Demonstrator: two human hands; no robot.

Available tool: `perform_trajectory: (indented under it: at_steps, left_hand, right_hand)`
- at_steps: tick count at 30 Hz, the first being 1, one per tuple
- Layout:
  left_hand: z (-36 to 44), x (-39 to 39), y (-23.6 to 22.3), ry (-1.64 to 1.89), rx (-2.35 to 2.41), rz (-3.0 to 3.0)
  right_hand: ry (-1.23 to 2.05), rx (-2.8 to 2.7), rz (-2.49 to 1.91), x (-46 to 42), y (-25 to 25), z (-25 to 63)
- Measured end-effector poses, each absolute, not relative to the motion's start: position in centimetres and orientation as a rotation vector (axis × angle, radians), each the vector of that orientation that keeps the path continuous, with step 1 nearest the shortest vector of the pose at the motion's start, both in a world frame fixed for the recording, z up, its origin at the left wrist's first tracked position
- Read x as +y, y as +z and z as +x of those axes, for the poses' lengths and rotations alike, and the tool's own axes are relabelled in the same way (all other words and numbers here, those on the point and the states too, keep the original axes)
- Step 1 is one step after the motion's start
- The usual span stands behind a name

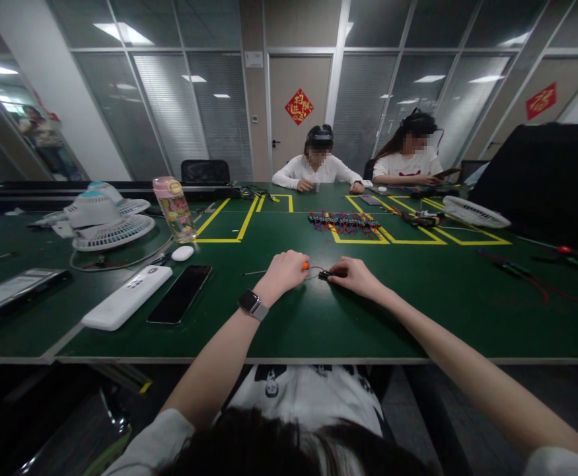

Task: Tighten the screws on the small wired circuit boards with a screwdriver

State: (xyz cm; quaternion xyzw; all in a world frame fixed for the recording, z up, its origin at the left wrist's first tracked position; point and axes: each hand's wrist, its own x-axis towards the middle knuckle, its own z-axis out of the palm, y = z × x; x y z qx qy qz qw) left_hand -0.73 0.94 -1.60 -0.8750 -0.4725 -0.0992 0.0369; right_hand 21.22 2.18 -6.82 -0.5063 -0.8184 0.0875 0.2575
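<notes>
My left hand (285, 270), with a watch on its wrist, is closed round an orange-handled tool (305, 265) on the green table (318, 311). The tool's thin shaft sticks out to the left. My right hand (354, 274) pinches a small black part (325, 274) with thin red wires, right beside the tool's orange end. Both hands rest on the table surface, close together.
A black phone (180, 294), a white power bank (127, 297), a white mouse (183, 252), a clear bottle (174, 208) and a white fan (105, 221) lie to the left. A pile of wired parts (344, 221) sits inside yellow tape lines. Two people sit across the table.
</notes>
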Motion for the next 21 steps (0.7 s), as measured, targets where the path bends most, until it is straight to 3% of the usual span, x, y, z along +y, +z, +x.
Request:
perform_trajectory:
  at_steps: [14,21]
  left_hand:
    - [0.2,0.3,-1.9,-0.322,-1.404,-2.729]
    - [0.3,0.1,-2.0,-0.338,-1.369,-2.750]
  right_hand:
    - [-0.105,-1.514,-2.476,-1.9,-7.0,45.2]
    - [-0.396,-1.264,-2.617,-1.9,-7.3,49.4]
